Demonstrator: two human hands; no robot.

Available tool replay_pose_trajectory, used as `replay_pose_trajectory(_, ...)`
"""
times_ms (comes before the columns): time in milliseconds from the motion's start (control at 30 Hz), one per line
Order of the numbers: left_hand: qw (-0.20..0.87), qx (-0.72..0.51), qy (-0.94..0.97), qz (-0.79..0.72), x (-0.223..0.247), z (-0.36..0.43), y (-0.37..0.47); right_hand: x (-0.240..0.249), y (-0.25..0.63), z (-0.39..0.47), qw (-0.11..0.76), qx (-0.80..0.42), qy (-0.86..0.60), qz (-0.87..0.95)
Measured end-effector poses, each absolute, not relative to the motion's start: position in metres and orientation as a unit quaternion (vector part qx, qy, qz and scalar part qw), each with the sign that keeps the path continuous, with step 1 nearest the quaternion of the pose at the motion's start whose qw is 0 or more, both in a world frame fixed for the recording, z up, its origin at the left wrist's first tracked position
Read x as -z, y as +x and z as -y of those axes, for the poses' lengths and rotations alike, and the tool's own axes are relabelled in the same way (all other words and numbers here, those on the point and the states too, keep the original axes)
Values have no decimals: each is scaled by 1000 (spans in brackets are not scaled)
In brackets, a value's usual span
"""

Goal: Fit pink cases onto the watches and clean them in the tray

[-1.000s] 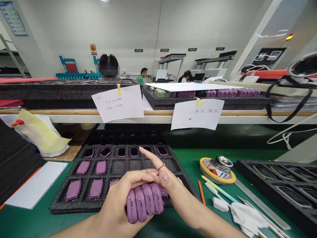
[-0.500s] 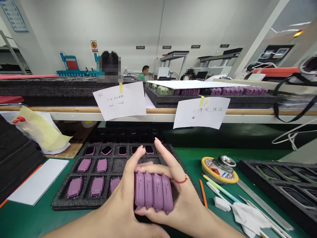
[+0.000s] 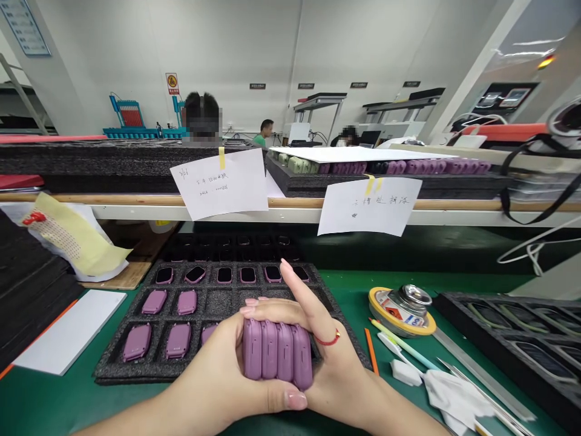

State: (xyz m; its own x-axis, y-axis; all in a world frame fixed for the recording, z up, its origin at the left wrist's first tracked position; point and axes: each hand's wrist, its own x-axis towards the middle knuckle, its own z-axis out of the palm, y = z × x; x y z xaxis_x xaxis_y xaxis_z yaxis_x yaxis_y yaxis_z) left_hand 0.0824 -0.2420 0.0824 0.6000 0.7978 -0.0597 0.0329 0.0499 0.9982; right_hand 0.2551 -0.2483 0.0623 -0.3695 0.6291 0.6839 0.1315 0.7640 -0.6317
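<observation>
A row of several purple smartwatch cases (image 3: 278,354), pressed side by side, is held between my two hands above the front of a black foam tray (image 3: 115,342). My left hand (image 3: 222,357) wraps around the left end, its thumb lying along the bottom edge. At the right end, my right hand (image 3: 338,369) grips the row, its fingers passing behind and one finger pointing up. A red cord circles a finger of that hand. In the tray, more purple smartwatches (image 3: 178,341) sit in pockets, the back row showing dark screens. My hands hide part of the tray.
On the right of the green mat lie a metal-topped dispenser bottle (image 3: 402,309), an orange stick (image 3: 371,352), a brush, white cloth (image 3: 456,393) and a steel ruler (image 3: 485,375). Another foam tray (image 3: 512,339) stands far right. A shelf (image 3: 290,214) with paper notes crosses ahead; people sit beyond.
My left hand's raised finger has come down over the top of the row, and its thumb has moved up against the lower edge. The row has shifted slightly left.
</observation>
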Motion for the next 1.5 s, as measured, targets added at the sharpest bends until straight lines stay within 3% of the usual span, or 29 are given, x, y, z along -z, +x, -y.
replay_pose_trajectory(433,655,-293,608,-339,-79,243,81,-63,256,247,498,-230,-235,803)
replay_pose_trajectory(667,786,-346,408,-309,-68,244,88,-66,254,254,414,-199,-315,831)
replay_pose_trajectory(967,874,-341,283,-199,-63,235,85,-97,269,255,454,-296,-347,766)
replay_pose_trajectory(1067,864,-357,274,-225,-57,233,84,-93,269,254,501,-263,-349,747)
replay_pose_trajectory(1233,871,-352,304,-158,-57,230,82,-88,270,259,679,-186,-335,626)
replay_pose_trajectory(1300,871,-352,316,-130,-58,230,80,-89,270,261,648,-188,-325,663)
replay_pose_trajectory(1400,874,-334,331,-125,-60,231,78,-89,267,262,531,-193,-322,759)
replay_pose_trajectory(1500,883,-310,330,-127,-59,231,77,-86,262,261,489,-194,-317,789)
